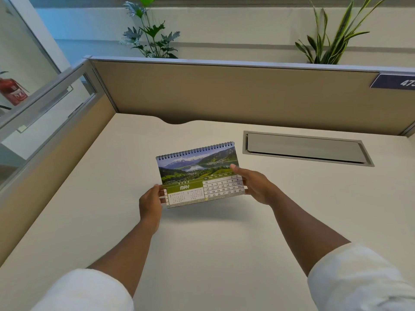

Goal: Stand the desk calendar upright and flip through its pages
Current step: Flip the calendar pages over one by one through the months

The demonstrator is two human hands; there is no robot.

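Presently: desk calendar (198, 175), May page showing, pinched at both lower corners by left hand (150, 204) and right hand (254, 185); spread its base flat onto the worktop (202, 254), spiral binding uppermost.

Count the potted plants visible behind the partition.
2. A leafy plant stands behind the partition at upper left-centre; a spiky-leaved plant at upper right. Pots are hidden.

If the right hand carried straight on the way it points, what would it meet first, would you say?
The right hand points left and already grips the calendar, so it would press straight into the calendar's right edge, probably.
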